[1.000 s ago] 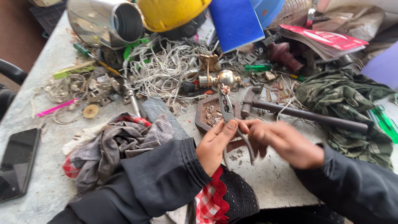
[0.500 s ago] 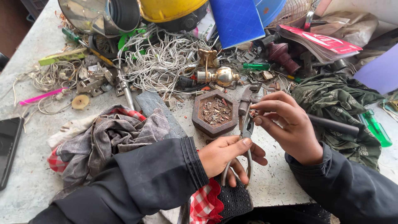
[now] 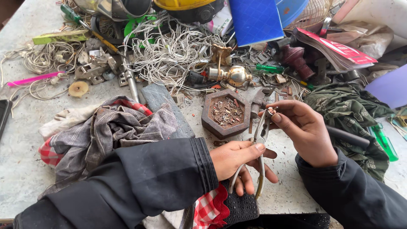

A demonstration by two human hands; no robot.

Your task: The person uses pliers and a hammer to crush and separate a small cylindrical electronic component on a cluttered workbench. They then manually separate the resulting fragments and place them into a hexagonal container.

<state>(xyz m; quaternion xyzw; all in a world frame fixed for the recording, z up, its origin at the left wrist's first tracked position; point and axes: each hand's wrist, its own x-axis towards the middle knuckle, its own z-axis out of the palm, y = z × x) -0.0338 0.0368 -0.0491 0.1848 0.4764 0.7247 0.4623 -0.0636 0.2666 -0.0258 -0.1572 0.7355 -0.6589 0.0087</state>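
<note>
My left hand (image 3: 241,161) grips the pale handles of a pair of pliers (image 3: 259,142), whose jaws point up and away from me. My right hand (image 3: 304,129) pinches a small metal piece (image 3: 271,111) at the tip of the jaws. Both hands hover over the grey worktop (image 3: 25,127), just right of a hexagonal wooden dish (image 3: 209,123) filled with small metal scraps. Both arms are in dark sleeves.
A heap of checked and grey cloth (image 3: 106,131) lies left of my hands. Behind the dish sit a brass fitting (image 3: 231,74), tangled white wire (image 3: 169,51), a yellow helmet (image 3: 186,5), a blue board (image 3: 254,19), a green cloth (image 3: 352,114) and a dark bar (image 3: 347,136).
The hands have come apart a little: my right hand rose to the plier jaws with the small piece while my left settled lower on the handles. The view shifted slightly left.
</note>
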